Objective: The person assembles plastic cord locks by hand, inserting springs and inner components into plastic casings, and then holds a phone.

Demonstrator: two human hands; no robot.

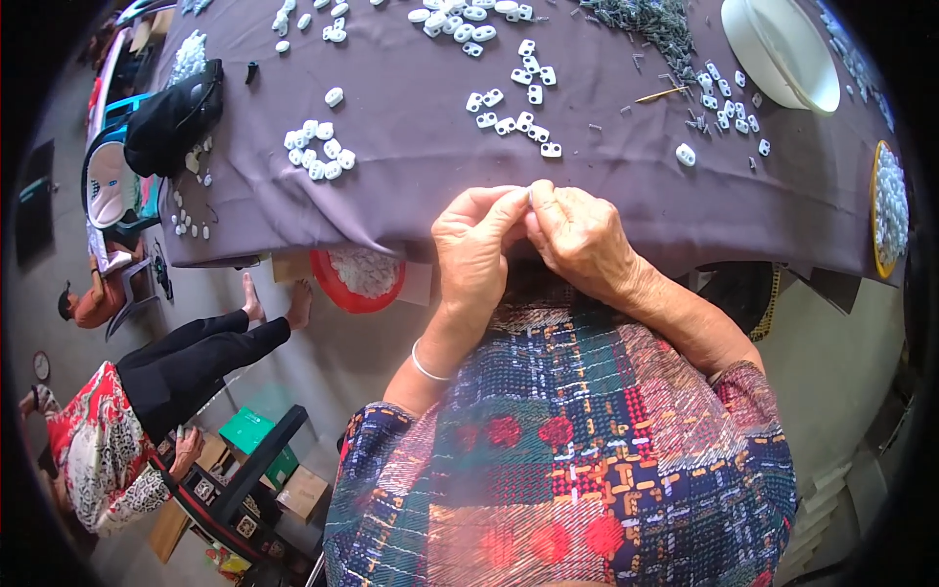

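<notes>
- Because the piece (531, 199) seems tiny, your left hand (474, 240) and right hand (589, 240) pinch it, mostly hidden, over the desk's (411, 127) near edge.
- White toggles (505, 126) lie ahead, probably for easy reach.

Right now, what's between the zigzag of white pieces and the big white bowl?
In the head view, a thin brown stick, some loose grey bits and a scattered cluster of white two-holed pieces lie there on the purple cloth.
</notes>
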